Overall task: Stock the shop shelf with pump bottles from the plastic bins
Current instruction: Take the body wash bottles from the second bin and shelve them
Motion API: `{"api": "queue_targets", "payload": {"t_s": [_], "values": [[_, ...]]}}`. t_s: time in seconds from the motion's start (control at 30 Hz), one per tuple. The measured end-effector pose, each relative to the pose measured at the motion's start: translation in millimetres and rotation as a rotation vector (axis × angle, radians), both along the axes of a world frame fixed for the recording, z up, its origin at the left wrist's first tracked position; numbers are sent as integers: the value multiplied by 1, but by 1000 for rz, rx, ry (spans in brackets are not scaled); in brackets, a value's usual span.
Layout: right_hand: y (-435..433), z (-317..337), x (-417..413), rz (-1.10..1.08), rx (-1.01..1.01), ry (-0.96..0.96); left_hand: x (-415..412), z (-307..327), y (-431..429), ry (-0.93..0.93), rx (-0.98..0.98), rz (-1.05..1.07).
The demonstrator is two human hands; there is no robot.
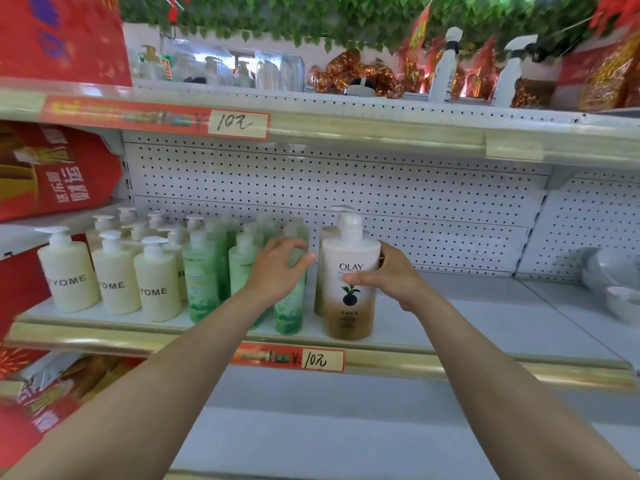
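Note:
A white and brown Olay pump bottle (pixel 348 299) stands upright near the front edge of the middle shelf (pixel 485 323). My right hand (pixel 391 278) grips its right side, thumb across the label. My left hand (pixel 280 268) is curved around the upper part of a green pump bottle (pixel 289 313) just left of the Olay bottle. More green bottles (pixel 202 282) and cream pump bottles (pixel 157 289) stand in rows further left. A second Olay-type bottle is partly hidden behind the front one.
White bowls (pixel 620 289) sit at the shelf's far right. Red gift bags (pixel 52 174) crowd the left side. The upper shelf (pixel 346 129) holds spray bottles (pixel 445 71) and gold decorations. A bare lower shelf (pixel 346 427) lies below. A perforated back panel is behind.

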State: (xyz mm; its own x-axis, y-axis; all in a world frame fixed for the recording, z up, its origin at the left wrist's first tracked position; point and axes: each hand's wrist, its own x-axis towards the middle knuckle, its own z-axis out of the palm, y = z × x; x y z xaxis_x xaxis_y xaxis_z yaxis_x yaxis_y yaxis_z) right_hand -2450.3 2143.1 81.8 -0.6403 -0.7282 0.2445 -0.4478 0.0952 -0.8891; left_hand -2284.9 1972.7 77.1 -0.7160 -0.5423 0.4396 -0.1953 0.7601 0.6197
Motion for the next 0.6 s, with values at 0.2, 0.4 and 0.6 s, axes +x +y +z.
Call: {"api": "queue_targets", "payload": {"t_s": [0.2,0.4,0.6], "values": [[-14,-13,0,-10,-13,-55,0,-10,-3,8,13,-2],[-19,-14,0,-36,-3,-26,-1,-16,-3,48,20,-9],[-19,-15,7,-79,2,-17,2,-15,-2,48,32,-21]]}}
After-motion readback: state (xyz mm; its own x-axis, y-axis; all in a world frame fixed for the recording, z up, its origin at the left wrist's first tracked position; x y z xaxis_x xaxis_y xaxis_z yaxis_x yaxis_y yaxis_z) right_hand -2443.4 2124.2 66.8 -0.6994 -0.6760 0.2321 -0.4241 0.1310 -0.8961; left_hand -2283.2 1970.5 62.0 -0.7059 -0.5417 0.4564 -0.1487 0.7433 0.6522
